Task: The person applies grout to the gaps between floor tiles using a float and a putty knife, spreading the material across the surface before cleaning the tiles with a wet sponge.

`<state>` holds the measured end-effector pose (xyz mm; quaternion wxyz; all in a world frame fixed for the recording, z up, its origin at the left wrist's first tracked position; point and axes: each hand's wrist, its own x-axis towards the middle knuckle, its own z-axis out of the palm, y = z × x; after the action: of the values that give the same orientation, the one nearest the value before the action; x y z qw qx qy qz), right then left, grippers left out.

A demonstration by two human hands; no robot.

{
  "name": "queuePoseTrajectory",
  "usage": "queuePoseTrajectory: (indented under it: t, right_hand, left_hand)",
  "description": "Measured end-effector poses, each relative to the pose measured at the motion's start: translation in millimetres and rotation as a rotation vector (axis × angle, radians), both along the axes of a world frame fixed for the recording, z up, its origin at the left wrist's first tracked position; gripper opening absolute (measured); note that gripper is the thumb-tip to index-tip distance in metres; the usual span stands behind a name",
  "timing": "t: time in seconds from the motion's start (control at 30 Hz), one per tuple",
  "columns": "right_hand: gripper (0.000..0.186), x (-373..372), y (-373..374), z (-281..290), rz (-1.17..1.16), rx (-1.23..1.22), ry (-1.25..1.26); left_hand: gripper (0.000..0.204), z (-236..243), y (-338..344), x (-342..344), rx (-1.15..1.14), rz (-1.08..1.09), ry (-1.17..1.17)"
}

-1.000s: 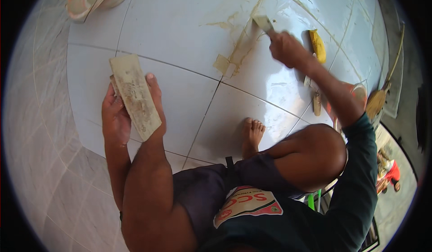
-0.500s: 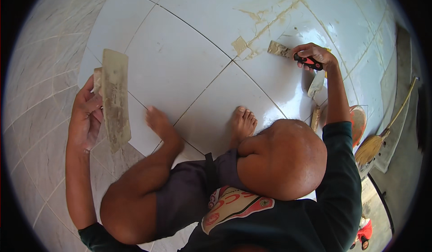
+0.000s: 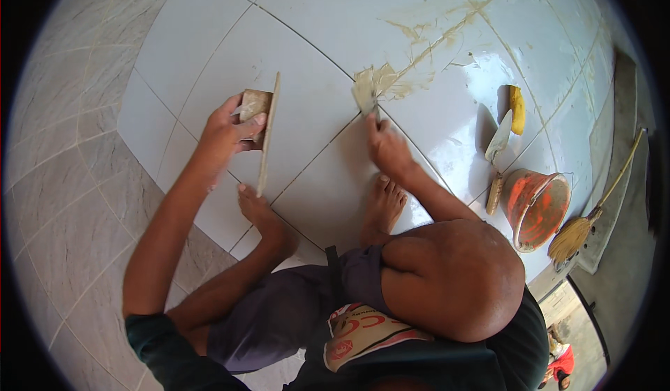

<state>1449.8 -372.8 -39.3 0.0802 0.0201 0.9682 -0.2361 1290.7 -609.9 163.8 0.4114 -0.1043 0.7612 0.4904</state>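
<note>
My left hand (image 3: pixel 229 134) grips the block handle of a long, flat, stained float (image 3: pixel 269 140), now turned edge-on above the white tiles (image 3: pixel 300 84). My right hand (image 3: pixel 387 147) is wrapped round a putty knife (image 3: pixel 365 92), its blade on the tiles where two joint lines meet, amid a beige smear (image 3: pixel 405 77). More thin beige streaks run along the joints toward the upper right. The knife's handle is mostly hidden in my fingers.
At right lie a wood-handled trowel (image 3: pixel 499 136) and a yellow object (image 3: pixel 517 112), beside an orange-stained bucket (image 3: pixel 523 202) and a straw broom (image 3: pixel 572 237). Marble-patterned flooring (image 3: pixel 70 182) borders the white tiles at left. A person in red (image 3: pixel 562 359) is small at lower right.
My left hand has moved right, tilting the float from face-up to edge-on. My right hand has come down and left with the knife; the smear at the joint crossing looks larger.
</note>
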Motion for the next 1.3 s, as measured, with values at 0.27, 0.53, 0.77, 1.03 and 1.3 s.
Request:
queuePoseTrajectory:
  t: [0.27, 0.53, 0.77, 1.03, 1.3]
  right_hand:
    - [0.028, -81, 116, 57, -0.276, -0.178, -0.145]
    - [0.029, -26, 190, 188, -0.236, -0.584, -0.027]
    - [0.044, 36, 289, 237, -0.728, -0.746, 0.025]
    - [0.04, 60, 314, 199, -0.998, -0.874, 0.096]
    - [0.037, 19, 363, 131, -1.096, -0.917, 0.167]
  left_hand:
    - [0.051, -60, 74, -12, 0.119, 0.083, 0.047]
    - [0.06, -62, 222, -35, 0.045, -0.227, 0.667]
    - [0.066, -32, 355, -31, -0.271, -0.573, 0.8]
    - [0.067, -69, 373, 56, -0.141, -0.983, 0.728]
    - [0.054, -142, 502, -136, -0.29, -0.58, 1.069]
